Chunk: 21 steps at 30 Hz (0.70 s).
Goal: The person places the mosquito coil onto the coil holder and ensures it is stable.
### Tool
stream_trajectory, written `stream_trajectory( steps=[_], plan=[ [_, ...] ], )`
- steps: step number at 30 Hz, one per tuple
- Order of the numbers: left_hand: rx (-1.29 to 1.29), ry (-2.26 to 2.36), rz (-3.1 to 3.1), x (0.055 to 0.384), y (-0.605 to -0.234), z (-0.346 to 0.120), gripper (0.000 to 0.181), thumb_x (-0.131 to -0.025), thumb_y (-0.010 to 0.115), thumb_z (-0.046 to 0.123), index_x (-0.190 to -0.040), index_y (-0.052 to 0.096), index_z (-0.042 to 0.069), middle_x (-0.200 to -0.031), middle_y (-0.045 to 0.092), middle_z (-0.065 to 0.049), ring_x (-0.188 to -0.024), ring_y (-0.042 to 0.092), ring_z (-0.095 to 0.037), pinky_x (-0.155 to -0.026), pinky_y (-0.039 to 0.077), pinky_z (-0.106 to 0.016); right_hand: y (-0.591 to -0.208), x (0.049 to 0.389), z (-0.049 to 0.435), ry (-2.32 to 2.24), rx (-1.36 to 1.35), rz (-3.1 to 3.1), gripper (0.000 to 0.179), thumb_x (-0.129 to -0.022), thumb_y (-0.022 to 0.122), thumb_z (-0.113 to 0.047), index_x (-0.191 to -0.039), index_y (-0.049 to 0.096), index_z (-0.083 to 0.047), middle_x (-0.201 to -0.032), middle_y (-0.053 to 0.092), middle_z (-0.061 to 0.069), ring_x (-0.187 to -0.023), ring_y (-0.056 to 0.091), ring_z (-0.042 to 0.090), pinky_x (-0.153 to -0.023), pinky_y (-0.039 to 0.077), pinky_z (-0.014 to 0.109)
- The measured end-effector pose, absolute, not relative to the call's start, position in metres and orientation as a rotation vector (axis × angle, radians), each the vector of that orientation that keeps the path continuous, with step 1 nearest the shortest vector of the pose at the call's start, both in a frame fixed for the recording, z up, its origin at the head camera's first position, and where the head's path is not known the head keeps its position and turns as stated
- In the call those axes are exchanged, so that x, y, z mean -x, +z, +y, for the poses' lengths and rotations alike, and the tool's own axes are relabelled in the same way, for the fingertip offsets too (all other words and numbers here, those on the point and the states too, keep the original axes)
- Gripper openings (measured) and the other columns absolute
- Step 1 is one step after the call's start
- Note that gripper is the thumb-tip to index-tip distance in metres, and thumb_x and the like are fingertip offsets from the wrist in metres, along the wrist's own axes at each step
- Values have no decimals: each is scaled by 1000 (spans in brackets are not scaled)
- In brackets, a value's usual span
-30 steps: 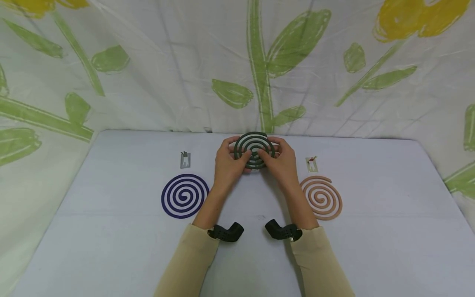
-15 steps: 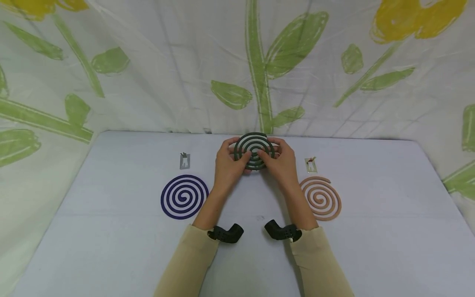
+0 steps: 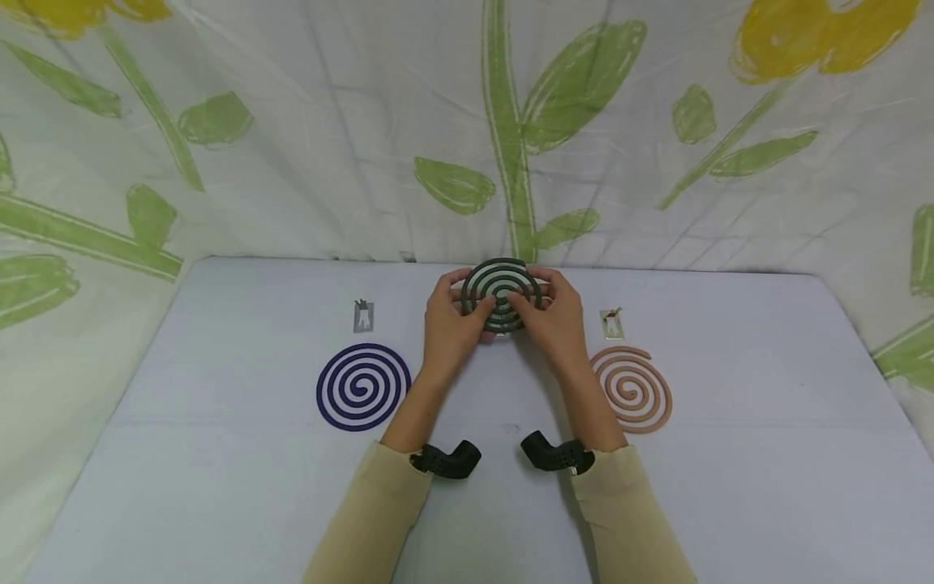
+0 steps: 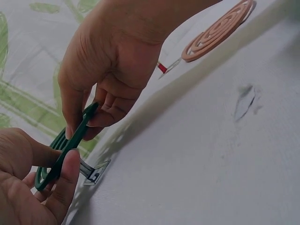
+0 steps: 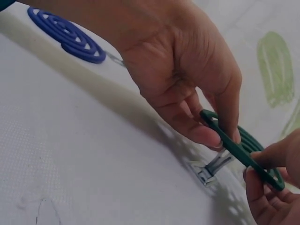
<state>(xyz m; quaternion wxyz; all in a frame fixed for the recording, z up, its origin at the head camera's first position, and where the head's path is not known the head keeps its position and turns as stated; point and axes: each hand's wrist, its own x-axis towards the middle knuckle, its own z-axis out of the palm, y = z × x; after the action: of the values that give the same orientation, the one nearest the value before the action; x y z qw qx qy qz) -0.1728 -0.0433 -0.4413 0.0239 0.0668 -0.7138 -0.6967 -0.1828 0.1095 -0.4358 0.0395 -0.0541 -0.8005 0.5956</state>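
Note:
A dark green mosquito coil (image 3: pixel 501 270) is held tilted near the table's back edge, between both hands. My left hand (image 3: pixel 450 326) grips its left side, thumb on the front near the centre and fingers behind. My right hand (image 3: pixel 558 326) pinches the right side in the same way, so the thumbs nearly meet. Under the coil, a small metal coil stand (image 4: pixel 97 173) sits on the table; its raised tongue reaches up to the coil's underside in both wrist views. The coil's edge (image 5: pixel 233 147) shows side-on in the right wrist view.
A blue mosquito coil (image 3: pixel 336 386) lies left of the arms, with a flat metal stand (image 3: pixel 356 319) behind it. An orange-brown coil (image 3: pixel 667 397) lies to the right, partly under the right forearm, with another stand (image 3: pixel 620 324) behind. A flower-patterned curtain (image 3: pixel 328 178) hangs behind the table.

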Motion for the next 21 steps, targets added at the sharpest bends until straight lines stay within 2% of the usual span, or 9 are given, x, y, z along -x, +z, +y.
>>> stream_trajectory(
  steps=[21],
  plan=[
    [-207,-2136,-2204,173,-442,-44,54,-94,75,2,-145,56,8,-108,65,-17,-70,70,-21,-50,64,-33,-436,182,107,1844,143,-2439,50,-95,78,-12,-142,63,-6,-116,70,24,-85,65,11,-72,52,11]
  ],
)
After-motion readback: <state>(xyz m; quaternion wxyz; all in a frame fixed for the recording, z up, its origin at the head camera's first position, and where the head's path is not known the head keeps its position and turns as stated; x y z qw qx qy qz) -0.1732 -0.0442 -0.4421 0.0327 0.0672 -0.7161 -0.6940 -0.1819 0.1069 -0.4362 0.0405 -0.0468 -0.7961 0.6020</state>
